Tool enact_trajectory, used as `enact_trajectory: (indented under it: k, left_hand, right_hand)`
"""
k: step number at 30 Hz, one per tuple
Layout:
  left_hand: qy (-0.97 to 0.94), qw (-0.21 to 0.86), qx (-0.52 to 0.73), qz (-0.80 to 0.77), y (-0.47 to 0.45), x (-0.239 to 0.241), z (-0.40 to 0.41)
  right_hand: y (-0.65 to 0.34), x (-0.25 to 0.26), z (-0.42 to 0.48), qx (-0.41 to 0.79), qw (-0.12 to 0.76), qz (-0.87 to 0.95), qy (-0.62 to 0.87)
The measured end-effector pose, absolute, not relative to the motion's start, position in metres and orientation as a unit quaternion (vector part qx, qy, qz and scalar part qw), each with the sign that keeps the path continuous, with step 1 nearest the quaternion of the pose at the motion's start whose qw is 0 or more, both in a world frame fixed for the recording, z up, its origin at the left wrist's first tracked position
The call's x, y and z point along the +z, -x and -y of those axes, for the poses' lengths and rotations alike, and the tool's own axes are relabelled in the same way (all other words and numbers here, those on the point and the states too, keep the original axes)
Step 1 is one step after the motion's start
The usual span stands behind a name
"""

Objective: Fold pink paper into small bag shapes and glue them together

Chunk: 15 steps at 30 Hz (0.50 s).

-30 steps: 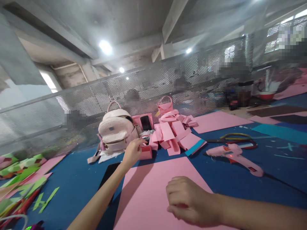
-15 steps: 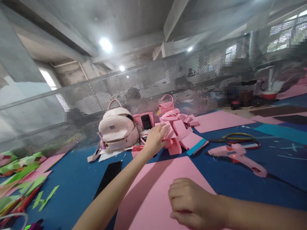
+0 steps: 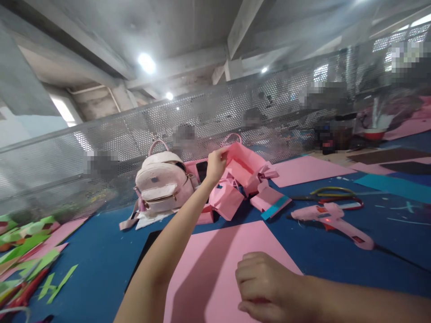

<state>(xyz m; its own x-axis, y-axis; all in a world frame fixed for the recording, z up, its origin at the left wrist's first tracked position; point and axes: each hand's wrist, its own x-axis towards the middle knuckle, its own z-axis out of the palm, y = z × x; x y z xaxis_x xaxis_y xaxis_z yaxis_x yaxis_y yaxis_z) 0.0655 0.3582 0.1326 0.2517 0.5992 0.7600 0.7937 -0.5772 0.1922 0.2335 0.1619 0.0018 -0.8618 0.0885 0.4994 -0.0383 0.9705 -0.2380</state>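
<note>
My left hand (image 3: 217, 166) reaches across to the pile of pink pieces and pinches the edge of a pink open box (image 3: 247, 166), which is lifted and tilted so its inside shows. Below it lie another folded pink piece (image 3: 227, 202) and a pink piece with a blue strip (image 3: 272, 202). Nearer to me, my right hand (image 3: 262, 285) is curled into a loose fist over a large pink sheet (image 3: 208, 264). Nothing shows in its fingers.
A pale pink backpack (image 3: 161, 181) stands left of the pile. On the right lie a pink glue gun (image 3: 333, 220) with a glowing red light and scissors (image 3: 336, 197). Green strips (image 3: 62, 282) are scattered at left. A perforated metal panel (image 3: 208, 116) runs along the back.
My left hand has moved up and away, raising and tilting the pink box out of the pile. The pieces beneath have shifted. My right hand has stayed in place.
</note>
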Motion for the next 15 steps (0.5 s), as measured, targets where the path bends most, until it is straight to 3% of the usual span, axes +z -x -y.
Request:
enact_trajectory:
  k: [4,8,11,15]
  left_hand:
    - [0.745,0.160,-0.476,0.439,-0.067,0.145,-0.352]
    - [0.700,0.246,-0.519,0.424,-0.063,0.157,-0.326]
    - [0.702,0.317,-0.506,0.388,-0.054,0.165,-0.297]
    - [0.749,0.388,-0.432,0.319,-0.036,0.162,-0.251]
  right_hand:
    - [-0.236,0.006,-0.162,0.157,0.293,0.942,0.047]
    - [-0.241,0.012,-0.170,0.216,0.376,0.880,0.192]
    - [-0.247,0.018,-0.176,0.157,0.400,0.876,0.220]
    - [-0.253,0.036,-0.167,0.005,0.383,0.915,0.127]
